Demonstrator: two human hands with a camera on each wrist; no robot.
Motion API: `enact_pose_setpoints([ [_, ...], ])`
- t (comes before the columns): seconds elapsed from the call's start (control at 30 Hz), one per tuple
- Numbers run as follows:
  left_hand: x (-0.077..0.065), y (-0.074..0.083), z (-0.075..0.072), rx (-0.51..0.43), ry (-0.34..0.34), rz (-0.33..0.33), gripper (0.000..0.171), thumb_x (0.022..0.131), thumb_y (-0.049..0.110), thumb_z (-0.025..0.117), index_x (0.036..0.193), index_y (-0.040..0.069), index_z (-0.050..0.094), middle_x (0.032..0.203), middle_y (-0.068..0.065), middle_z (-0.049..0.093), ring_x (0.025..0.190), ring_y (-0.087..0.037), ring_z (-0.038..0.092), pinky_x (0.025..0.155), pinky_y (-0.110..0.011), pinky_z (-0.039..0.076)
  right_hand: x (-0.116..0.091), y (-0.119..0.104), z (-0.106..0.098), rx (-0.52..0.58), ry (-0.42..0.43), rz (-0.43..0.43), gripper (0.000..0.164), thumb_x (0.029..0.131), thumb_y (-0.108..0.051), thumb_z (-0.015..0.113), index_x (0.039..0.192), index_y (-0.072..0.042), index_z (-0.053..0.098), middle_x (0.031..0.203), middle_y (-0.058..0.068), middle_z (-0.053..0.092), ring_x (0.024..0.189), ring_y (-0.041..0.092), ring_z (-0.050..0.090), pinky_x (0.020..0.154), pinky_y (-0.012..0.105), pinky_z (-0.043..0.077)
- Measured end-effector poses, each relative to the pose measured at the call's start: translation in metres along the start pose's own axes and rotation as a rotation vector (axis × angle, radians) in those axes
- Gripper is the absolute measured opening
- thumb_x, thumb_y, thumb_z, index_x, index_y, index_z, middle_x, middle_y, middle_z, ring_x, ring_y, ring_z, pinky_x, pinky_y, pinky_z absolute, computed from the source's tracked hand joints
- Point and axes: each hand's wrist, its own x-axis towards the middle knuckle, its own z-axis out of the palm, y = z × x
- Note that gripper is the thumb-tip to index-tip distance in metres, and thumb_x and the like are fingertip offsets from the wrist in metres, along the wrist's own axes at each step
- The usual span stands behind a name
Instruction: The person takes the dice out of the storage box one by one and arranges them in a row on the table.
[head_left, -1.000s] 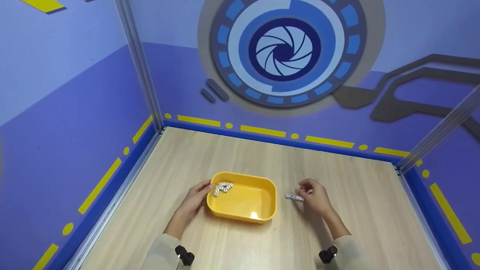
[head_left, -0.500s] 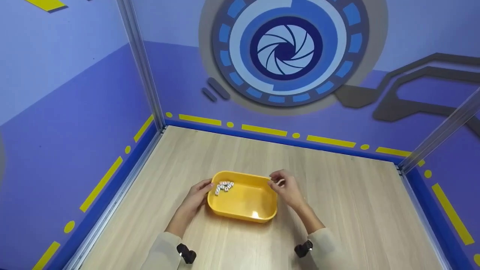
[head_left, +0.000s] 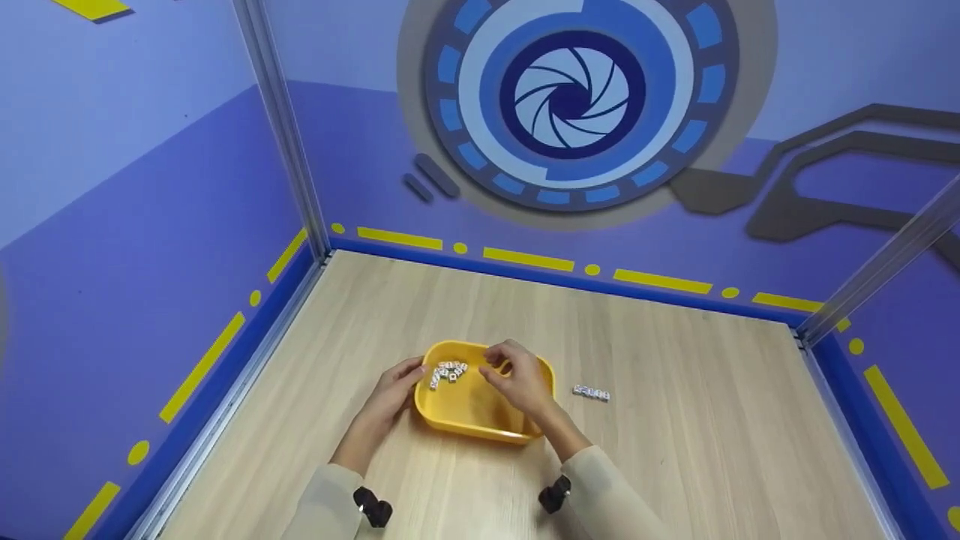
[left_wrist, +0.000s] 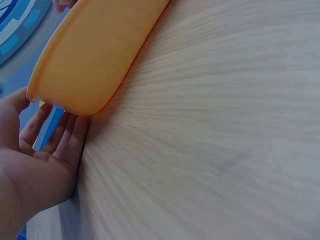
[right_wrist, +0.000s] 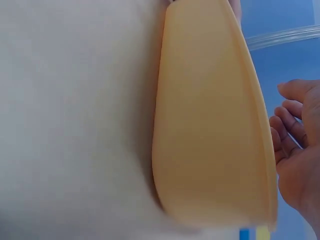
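A yellow plastic tub (head_left: 480, 431) sits on the wooden table. Small white dice (head_left: 448, 371) with dark marks lie grouped in its left end. My left hand (head_left: 386, 397) grips that end; in the left wrist view its thumb (left_wrist: 19, 99) is at the rim and the fingers are against the outside wall. My right hand (head_left: 521, 379) hovers over the tub's right half, fingers loosely bent, thumb and forefinger apart, with nothing visible between them. To the right of the tub, a short row of similar dice (head_left: 591, 393) lies on the table.
Blue and purple panels with yellow dashes stand behind and on both sides of the wooden tabletop (head_left: 712, 420). A metal post (head_left: 289, 142) rises at the back left corner. Each wrist carries a small black device (head_left: 555, 495).
My right hand has moved left from the row of dice, past the tub's right rim, to above its inside. The left hand and the tub have stayed in place.
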Motion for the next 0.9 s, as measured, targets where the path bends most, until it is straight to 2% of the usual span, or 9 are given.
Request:
enact_pose_setpoints([
  [0.17, 0.001, -0.001, -0.001, -0.013, -0.025, 0.017, 0.048, 0.1, 0.034, 0.06, 0.143, 0.014, 0.052, 0.141, -0.012, 0.055, 0.122, -0.028, 0.058, 0.095, -0.039, 0.053, 0.012, -0.001, 0.02, 0.021, 0.049, -0.032, 0.023, 0.087, -0.013, 0.077, 0.106, -0.002, 0.068, 0.097, 0.006, 0.064, 0.088, 0.023, 0.062, 0.075, 0.045, 0.057],
  [0.3, 0.001, -0.001, -0.001, -0.015, -0.012, 0.012, 0.048, 0.099, 0.034, 0.061, 0.143, 0.015, 0.052, 0.14, -0.01, 0.055, 0.122, -0.027, 0.058, 0.094, -0.038, 0.053, 0.019, -0.001, 0.035, 0.025, 0.074, -0.064, 0.021, 0.086, -0.011, 0.077, 0.103, -0.002, 0.069, 0.094, 0.007, 0.064, 0.085, 0.024, 0.063, 0.071, 0.043, 0.057],
  [0.47, 0.002, -0.001, 0.001, -0.006, -0.02, 0.011, 0.049, 0.099, 0.037, 0.062, 0.142, 0.016, 0.053, 0.141, -0.008, 0.054, 0.123, -0.025, 0.058, 0.094, -0.036, 0.053, 0.02, 0.002, 0.048, 0.015, 0.048, -0.017, 0.021, 0.088, -0.013, 0.076, 0.104, -0.002, 0.068, 0.095, 0.006, 0.064, 0.087, 0.025, 0.062, 0.075, 0.041, 0.057],
  [0.67, 0.0, -0.001, 0.001, 0.002, -0.02, 0.013, 0.053, 0.098, 0.038, 0.063, 0.144, 0.015, 0.051, 0.144, -0.007, 0.052, 0.125, -0.023, 0.056, 0.097, -0.035, 0.051, 0.017, 0.008, 0.054, -0.019, 0.016, 0.054, 0.018, 0.089, -0.016, 0.076, 0.102, -0.006, 0.07, 0.093, 0.003, 0.064, 0.086, 0.023, 0.063, 0.076, 0.034, 0.056],
  [0.9, -0.001, -0.001, -0.001, -0.016, -0.02, 0.017, 0.051, 0.098, 0.037, 0.062, 0.143, 0.014, 0.052, 0.142, -0.009, 0.053, 0.125, -0.025, 0.056, 0.097, -0.035, 0.051, 0.017, 0.013, 0.059, -0.065, -0.062, -0.017, 0.015, 0.086, -0.009, 0.077, 0.099, -0.002, 0.072, 0.089, 0.003, 0.066, 0.081, 0.016, 0.062, 0.071, 0.028, 0.054],
])
